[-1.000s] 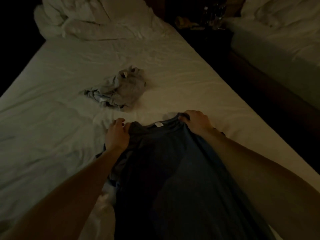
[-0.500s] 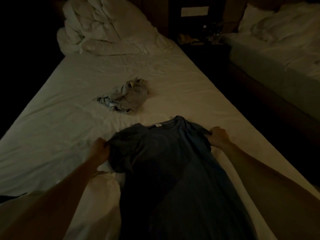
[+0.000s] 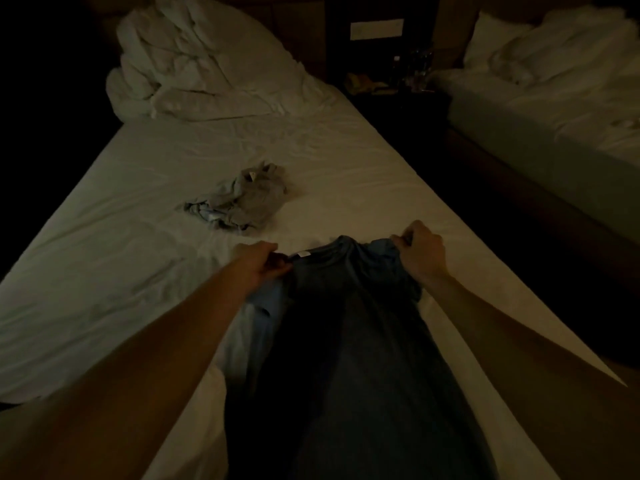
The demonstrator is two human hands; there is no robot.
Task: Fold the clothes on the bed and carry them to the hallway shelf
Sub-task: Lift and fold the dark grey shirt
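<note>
Early stage of the task, judged from the layout: a dark blue shirt (image 3: 353, 341) lies lengthwise on the bed (image 3: 121, 271), collar end away from the person, spread but not yet folded into a compact shape; its two shoulders appear drawn inward toward the collar, which suggests the first side folds are being set. Beyond the left hand (image 3: 263, 263), further up the sheet, a crumpled grey garment (image 3: 239, 204) lies untouched and unfolded. No folded pile is visible, and the hallway shelf is out of view, so folding of both items and all carrying remain. Pose of the hands: both forearms reach forward, nearly parallel, on either side of the shirt. The left hand is curled and pinches the fabric at the collar's left side, just beside the small white neck label (image 3: 303, 253). The right hand (image 3: 420, 252) is likewise curled, knuckles up, gripping a bunch of cloth at the right shoulder. Between the two hands the neckline lies slack. Far beyond both hands a heaped white duvet (image 3: 207, 74) sits at the head of the bed; lighting is dim, and finer finger detail cannot be told.
</note>
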